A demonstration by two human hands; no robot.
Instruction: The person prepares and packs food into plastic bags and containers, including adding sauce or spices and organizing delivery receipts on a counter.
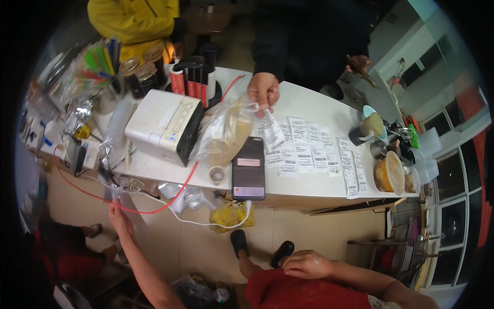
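At the lower left, my left hand (121, 220) grips a translucent plastic sheet or bag (133, 210) beside the counter's near edge. My right hand (308, 264) rests on my red clothing (278, 287), fingers curled; its palm is hidden. Before me on the white counter (308, 183) lies a smartphone (249, 170) with its screen lit and a white cable (200, 223) at its lower end. Beside the phone stands a knotted clear plastic bag (227, 127) with brownish contents. Across the counter, another person's hand (264, 90) holds that bag's top, near a printed slip (273, 129).
Several printed slips (305, 146) lie in rows. A white label printer (164, 121) and a tape roll (217, 175) are at centre left. Lidded tubs (389, 174) stand at the right end. A red cable (170, 206) loops over the near edge. Another person wears yellow (135, 23).
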